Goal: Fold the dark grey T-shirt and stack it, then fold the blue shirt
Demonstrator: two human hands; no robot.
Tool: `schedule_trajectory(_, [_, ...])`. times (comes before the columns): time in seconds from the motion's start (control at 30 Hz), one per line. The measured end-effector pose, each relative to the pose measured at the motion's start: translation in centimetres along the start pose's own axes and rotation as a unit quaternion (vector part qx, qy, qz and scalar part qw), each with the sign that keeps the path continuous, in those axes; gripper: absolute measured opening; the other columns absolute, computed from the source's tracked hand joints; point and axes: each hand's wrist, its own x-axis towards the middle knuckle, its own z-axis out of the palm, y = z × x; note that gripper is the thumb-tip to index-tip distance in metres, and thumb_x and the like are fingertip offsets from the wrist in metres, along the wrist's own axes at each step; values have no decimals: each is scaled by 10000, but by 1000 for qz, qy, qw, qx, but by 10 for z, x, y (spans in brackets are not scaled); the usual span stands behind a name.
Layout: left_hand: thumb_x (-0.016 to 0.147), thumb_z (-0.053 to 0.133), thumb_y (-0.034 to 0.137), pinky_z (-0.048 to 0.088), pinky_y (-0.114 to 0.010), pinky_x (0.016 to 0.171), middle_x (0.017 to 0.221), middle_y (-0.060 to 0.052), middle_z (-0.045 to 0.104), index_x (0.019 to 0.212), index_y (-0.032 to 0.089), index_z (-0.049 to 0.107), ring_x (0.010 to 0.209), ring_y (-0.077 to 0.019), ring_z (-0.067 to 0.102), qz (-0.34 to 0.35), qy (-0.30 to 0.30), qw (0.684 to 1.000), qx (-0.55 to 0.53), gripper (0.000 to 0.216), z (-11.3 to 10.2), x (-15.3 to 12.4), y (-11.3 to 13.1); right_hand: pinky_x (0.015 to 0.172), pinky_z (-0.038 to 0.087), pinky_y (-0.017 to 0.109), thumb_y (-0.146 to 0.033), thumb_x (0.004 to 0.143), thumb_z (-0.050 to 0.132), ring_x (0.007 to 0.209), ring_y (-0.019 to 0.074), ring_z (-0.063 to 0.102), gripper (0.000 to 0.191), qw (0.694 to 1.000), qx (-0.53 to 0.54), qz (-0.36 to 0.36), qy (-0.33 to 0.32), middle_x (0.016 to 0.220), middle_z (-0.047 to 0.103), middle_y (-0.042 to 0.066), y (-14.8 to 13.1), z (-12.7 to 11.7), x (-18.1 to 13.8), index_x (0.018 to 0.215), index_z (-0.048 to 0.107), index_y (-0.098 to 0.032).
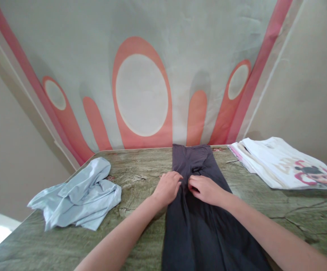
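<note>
A pair of dark trousers [205, 233] lies lengthwise over the table, its upper end near the far edge and its lower part running out of view at the bottom. My left hand [167, 187] is at the left side of the fabric, fingers bent and closed on it. Opposite, my right hand [205, 189] has its thumb and fingers closed in a pinch on the cloth. Folds run down the fabric below both hands, and a small gathered crease shows just above the right one.
On the left of the wood-grain table [141, 169] lies a crumpled light blue garment [81, 195]. A stack of folded shirts [290, 165], the top one white with a cartoon print, sits at the right. Behind the table hangs a grey and coral patterned backdrop [222, 37].
</note>
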Motion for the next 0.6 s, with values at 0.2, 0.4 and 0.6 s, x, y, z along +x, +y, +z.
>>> schedule_trajectory(0.2, [933,294,265,318,-340,986,1221,-54,529,1182,191,503,1155,-178,441,53,-32,997,-36,333,10,-4,7,746,344,258,-192,874,439,844,152,536,192,995,-34,70,70,880,603,38,38,-4,12,857,630,-186])
schedule_trajectory(0.4, [934,290,271,261,-356,1039,1338,-55,436,1250,196,458,1246,-178,363,31,-37,999,-14,366,21,-7,-9,744,310,299,-191,857,481,840,178,513,180,990,-141,-7,20,856,606,56,42,2,34,825,657,-184])
schedule_trajectory(0.6, [920,347,263,307,-332,985,1245,-48,519,1140,208,540,1143,-169,460,7,-23,999,-31,298,19,0,-12,713,289,300,-153,843,477,786,165,525,183,982,-176,-58,-24,829,602,57,46,5,49,766,642,-159])
